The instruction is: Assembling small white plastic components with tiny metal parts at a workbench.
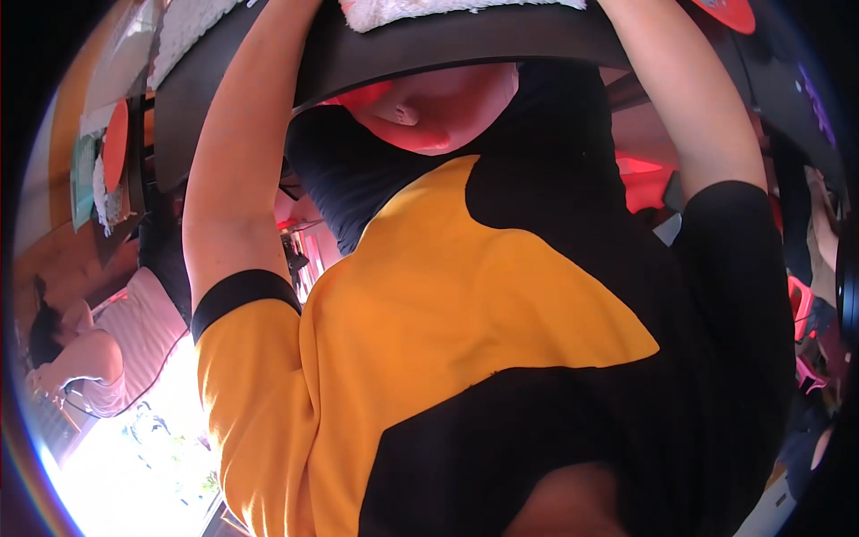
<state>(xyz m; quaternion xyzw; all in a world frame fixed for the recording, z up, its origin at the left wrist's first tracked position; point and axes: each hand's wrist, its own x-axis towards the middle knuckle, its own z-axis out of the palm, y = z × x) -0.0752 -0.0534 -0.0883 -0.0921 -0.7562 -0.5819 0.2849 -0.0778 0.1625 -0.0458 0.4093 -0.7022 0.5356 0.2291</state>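
Both my forearms reach up past the top edge of the head view, so neither my left hand nor my right hand shows. Between the forearms, a piece of white fluffy fabric [447, 11] lies on the dark table [465, 43]. What my hands touch or hold is cut off by the picture's edge. Below the table edge, at my lap, is a rounded pink thing [474, 103] with a brighter red part; its kind is unclear.
More white fluffy fabric [192, 36] lies at the upper left. An orange round piece [115, 145] is beside my left arm, and a red-orange round item [729, 12] at the top right. A person in a striped top [148, 322] is at the left; red stools [799, 304] stand right.
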